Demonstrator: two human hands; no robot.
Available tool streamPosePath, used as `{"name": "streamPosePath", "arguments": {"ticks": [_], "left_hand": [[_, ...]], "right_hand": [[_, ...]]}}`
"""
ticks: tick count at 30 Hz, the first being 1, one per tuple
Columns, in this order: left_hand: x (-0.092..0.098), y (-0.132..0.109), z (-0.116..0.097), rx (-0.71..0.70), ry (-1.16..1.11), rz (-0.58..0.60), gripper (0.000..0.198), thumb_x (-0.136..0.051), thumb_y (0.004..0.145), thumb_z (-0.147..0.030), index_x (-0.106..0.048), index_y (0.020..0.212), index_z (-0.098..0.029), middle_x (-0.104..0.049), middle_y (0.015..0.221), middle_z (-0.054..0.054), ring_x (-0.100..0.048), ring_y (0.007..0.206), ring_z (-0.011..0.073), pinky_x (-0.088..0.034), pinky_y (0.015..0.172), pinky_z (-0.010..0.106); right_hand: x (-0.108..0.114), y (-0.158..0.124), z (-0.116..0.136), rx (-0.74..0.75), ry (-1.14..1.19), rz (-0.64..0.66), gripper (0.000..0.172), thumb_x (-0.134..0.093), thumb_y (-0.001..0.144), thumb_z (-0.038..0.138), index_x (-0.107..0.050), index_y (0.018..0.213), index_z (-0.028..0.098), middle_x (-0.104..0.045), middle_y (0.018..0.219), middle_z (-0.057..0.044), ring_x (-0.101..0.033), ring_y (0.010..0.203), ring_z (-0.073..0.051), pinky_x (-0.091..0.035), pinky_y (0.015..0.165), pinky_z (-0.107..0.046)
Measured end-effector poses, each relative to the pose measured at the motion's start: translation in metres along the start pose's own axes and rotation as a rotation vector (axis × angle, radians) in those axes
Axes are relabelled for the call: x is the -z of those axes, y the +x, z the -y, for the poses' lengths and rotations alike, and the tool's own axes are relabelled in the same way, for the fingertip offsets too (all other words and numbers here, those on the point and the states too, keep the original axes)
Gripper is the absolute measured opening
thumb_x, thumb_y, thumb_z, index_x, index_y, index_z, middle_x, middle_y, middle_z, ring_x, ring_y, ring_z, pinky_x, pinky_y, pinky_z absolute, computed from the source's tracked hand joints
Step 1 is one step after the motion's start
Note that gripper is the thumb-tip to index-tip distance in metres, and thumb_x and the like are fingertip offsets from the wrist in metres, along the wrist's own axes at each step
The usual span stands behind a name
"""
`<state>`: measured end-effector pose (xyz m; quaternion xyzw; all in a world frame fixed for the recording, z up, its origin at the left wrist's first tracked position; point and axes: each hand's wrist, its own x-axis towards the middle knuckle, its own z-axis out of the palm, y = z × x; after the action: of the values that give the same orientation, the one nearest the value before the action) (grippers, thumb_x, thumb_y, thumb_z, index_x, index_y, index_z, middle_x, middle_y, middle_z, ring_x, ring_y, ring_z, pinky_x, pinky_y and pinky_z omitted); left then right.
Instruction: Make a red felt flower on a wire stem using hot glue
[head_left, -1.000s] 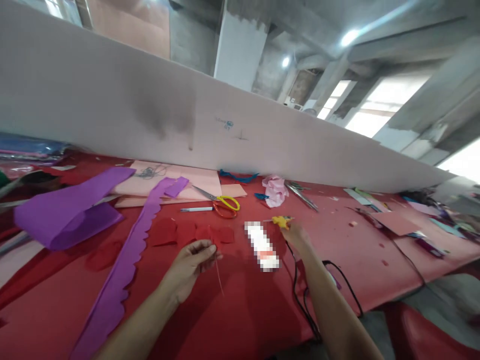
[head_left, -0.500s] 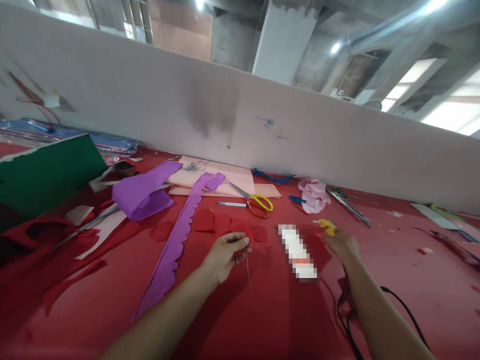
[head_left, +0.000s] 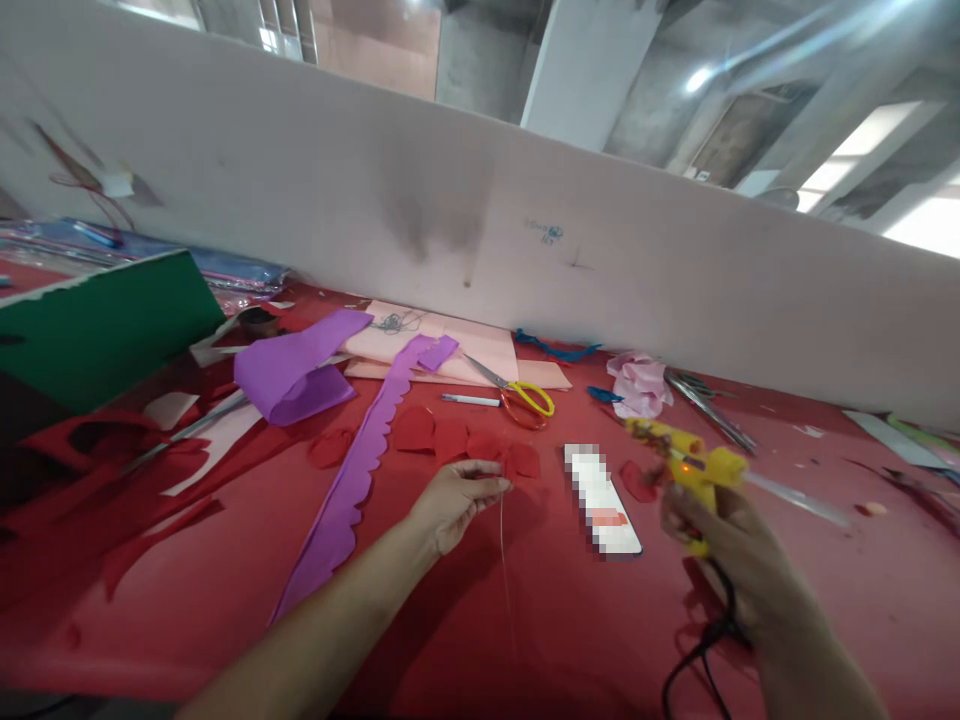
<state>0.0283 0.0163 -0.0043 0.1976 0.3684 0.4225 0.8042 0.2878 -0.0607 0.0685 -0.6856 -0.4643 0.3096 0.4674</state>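
My left hand (head_left: 466, 498) is closed in a pinch on a thin pale wire (head_left: 505, 570) that hangs down over the red table. Whether the red piece at its fingertips is on the wire, I cannot tell. Just behind it lie several red petal-shaped pieces (head_left: 414, 429) in a row. My right hand (head_left: 724, 535) is wrapped round the handle of a yellow glue gun (head_left: 701, 470), raised above the table with its nozzle toward the left. A clear glue stick (head_left: 799, 497) sticks out of its back, and a black cord (head_left: 709, 650) trails below.
A phone (head_left: 606, 500) with a blurred screen lies between my hands. Beyond are scissors (head_left: 525, 393), a pen (head_left: 470, 400), pink sheets (head_left: 480, 350) and crumpled pink paper (head_left: 640, 385). Purple scalloped strip (head_left: 349, 490) and a green board (head_left: 112, 325) lie left; a white partition (head_left: 337, 190) stands behind.
My right hand has lifted the glue gun off the table and brought it nearer, so its whole body shows. My left hand stays near the red pieces with the wire. The view has shifted slightly.
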Motion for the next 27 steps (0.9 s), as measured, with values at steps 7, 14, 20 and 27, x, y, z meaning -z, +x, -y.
{"name": "streamPosePath", "arguments": {"ticks": [7, 14, 20, 27], "left_hand": [[0.001, 0.003, 0.003, -0.009, -0.013, 0.017, 0.032, -0.087, 0.040, -0.012, -0.068, 0.065, -0.010, -0.069, 0.064, 0.004, -0.065, 0.065, 0.0128, -0.046, 0.071, 0.025], [0.000, 0.002, 0.001, -0.016, -0.001, 0.022, 0.032, -0.087, 0.039, -0.014, -0.068, 0.065, -0.010, -0.069, 0.065, 0.003, -0.064, 0.066, 0.0119, -0.045, 0.074, 0.025], [0.002, 0.003, 0.003, -0.019, 0.014, 0.045, 0.030, -0.087, 0.041, -0.014, -0.069, 0.064, -0.012, -0.069, 0.066, 0.003, -0.064, 0.068, 0.0118, -0.044, 0.077, 0.025], [0.002, 0.003, 0.003, -0.017, 0.024, 0.052, 0.029, -0.087, 0.042, -0.014, -0.069, 0.065, -0.011, -0.069, 0.069, 0.003, -0.064, 0.069, 0.0120, -0.044, 0.079, 0.026]], "right_hand": [[-0.053, -0.042, 0.003, -0.044, 0.226, 0.355, 0.048, -0.069, 0.065, 0.057, -0.063, 0.090, 0.016, -0.059, 0.072, -0.004, -0.037, 0.047, -0.008, -0.032, 0.042, -0.023], [-0.063, -0.034, -0.003, -0.059, 0.191, 0.445, 0.046, -0.065, 0.068, 0.059, -0.063, 0.084, 0.016, -0.055, 0.061, -0.001, -0.040, 0.046, -0.009, -0.035, 0.044, -0.024], [-0.065, -0.034, -0.010, -0.078, 0.236, 0.443, 0.042, -0.069, 0.068, 0.054, -0.062, 0.085, 0.016, -0.060, 0.072, -0.003, -0.039, 0.045, -0.006, -0.035, 0.044, -0.024], [-0.065, -0.035, -0.006, -0.112, 0.227, 0.433, 0.046, -0.070, 0.065, 0.057, -0.061, 0.081, 0.015, -0.058, 0.069, -0.003, -0.039, 0.045, -0.006, -0.032, 0.042, -0.022]]}}
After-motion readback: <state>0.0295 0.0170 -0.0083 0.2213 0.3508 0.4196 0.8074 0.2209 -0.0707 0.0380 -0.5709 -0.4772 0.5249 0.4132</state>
